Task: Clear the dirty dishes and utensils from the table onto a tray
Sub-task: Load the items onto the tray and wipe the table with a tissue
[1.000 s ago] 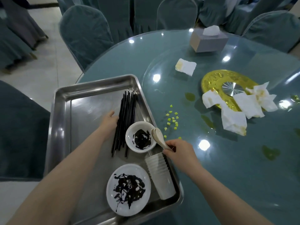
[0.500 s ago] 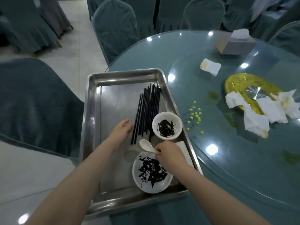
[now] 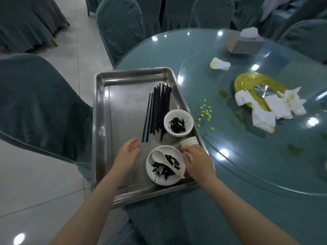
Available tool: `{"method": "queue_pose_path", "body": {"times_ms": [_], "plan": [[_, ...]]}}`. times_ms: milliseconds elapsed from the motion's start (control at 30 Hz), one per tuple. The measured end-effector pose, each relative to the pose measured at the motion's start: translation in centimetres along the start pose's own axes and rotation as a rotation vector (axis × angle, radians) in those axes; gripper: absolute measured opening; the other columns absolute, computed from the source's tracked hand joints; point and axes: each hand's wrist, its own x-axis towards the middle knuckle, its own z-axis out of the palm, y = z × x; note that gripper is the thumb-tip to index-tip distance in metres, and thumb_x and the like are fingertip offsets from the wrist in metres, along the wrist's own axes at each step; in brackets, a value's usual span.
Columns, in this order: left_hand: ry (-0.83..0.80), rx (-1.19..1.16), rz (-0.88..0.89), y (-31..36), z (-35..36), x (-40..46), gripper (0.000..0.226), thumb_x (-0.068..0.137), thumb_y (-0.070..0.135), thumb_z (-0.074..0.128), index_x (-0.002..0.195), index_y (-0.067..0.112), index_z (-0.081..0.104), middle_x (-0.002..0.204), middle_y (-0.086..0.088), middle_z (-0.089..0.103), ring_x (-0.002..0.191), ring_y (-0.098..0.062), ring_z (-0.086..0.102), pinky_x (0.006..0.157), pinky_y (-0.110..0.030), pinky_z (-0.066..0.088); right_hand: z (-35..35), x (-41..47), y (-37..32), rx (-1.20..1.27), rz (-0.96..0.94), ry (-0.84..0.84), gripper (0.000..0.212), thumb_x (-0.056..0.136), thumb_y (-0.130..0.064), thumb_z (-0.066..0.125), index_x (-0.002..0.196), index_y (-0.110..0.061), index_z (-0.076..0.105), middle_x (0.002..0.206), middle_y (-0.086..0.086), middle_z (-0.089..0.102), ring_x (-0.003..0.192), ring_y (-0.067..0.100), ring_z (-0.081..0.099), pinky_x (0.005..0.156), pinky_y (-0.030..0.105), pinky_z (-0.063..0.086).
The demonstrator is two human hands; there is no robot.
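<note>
A steel tray [image 3: 102, 121] sits on the table's near-left edge. On it lie several black chopsticks [image 3: 157, 110], a white bowl [image 3: 177, 114] smeared with dark sauce, and a white plate [image 3: 159, 179] with dark sauce. A white spoon [image 3: 166, 160] lies across the plate, free of my fingers. A stack of white cups [image 3: 189, 141] lies on its side by the tray's right wall, partly hidden by my right hand [image 3: 197, 160], whose fingers are loosely bent beside the plate's rim. My left hand [image 3: 126, 154] hovers flat and relaxed over the bare tray floor, holding nothing.
On the glass turntable [image 3: 265, 156] are crumpled napkins [image 3: 270, 108], another napkin [image 3: 220, 64], a gold centre ring [image 3: 247, 82], small yellow-green bits [image 3: 206, 112] and green smears. A tissue box [image 3: 246, 43] stands far right. Covered chairs [image 3: 35, 103] surround the table.
My right hand carried the spoon from beside the bowl to the plate and let it go there. My left hand stayed over the tray. The camera shifted left.
</note>
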Motion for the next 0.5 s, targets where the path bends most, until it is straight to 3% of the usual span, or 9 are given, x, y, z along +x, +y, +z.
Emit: {"method": "queue_pose_path", "body": {"times_ms": [133, 267, 400, 500], "plan": [[-0.014, 0.01, 0.036, 0.1, 0.3, -1.4, 0.043, 0.098, 0.014, 0.047, 0.139, 0.025, 0.044, 0.125, 0.013, 0.059, 0.113, -0.004, 0.051, 0.092, -0.025, 0.037, -2.9, -1.5, 5.5, -0.061, 0.159, 0.127, 0.028, 0.092, -0.012, 0.054, 0.119, -0.011, 0.064, 0.12, 0.006, 0.063, 0.115, 0.025, 0.052, 0.093, 0.027, 0.036], [-0.008, -0.006, 0.038, 0.9, 1.5, -2.3, 0.04, 0.097, 0.011, 0.047, 0.135, 0.022, 0.048, 0.123, 0.009, 0.062, 0.103, -0.001, 0.054, 0.083, -0.015, 0.038, -4.7, -1.7, 11.1, -0.26, 0.301, -0.109, 0.051, 0.1, -0.024, 0.04, 0.148, -0.013, 0.029, 0.157, 0.008, 0.024, 0.144, 0.028, 0.019, 0.114, 0.039, 0.022], [0.026, -0.049, 0.016, 1.6, 3.6, -3.4, 0.041, 0.095, 0.006, 0.049, 0.135, 0.015, 0.047, 0.118, 0.002, 0.061, 0.086, 0.007, 0.054, 0.052, 0.0, 0.041, -5.6, -2.8, 14.9, -0.491, 0.318, -0.344, 0.059, 0.102, -0.039, 0.027, 0.153, -0.023, 0.003, 0.161, -0.006, -0.003, 0.148, 0.024, 0.0, 0.115, 0.049, 0.02], [0.073, -0.036, 0.03, 1.6, 5.4, -4.4, 0.038, 0.096, 0.005, 0.047, 0.132, 0.015, 0.05, 0.117, 0.002, 0.063, 0.087, 0.005, 0.056, 0.058, -0.005, 0.043, -6.1, -3.3, 16.5, -0.456, 0.273, -0.382, 0.059, 0.102, -0.038, 0.027, 0.153, -0.028, 0.0, 0.16, -0.011, -0.008, 0.148, 0.02, -0.003, 0.116, 0.048, 0.015]]}}
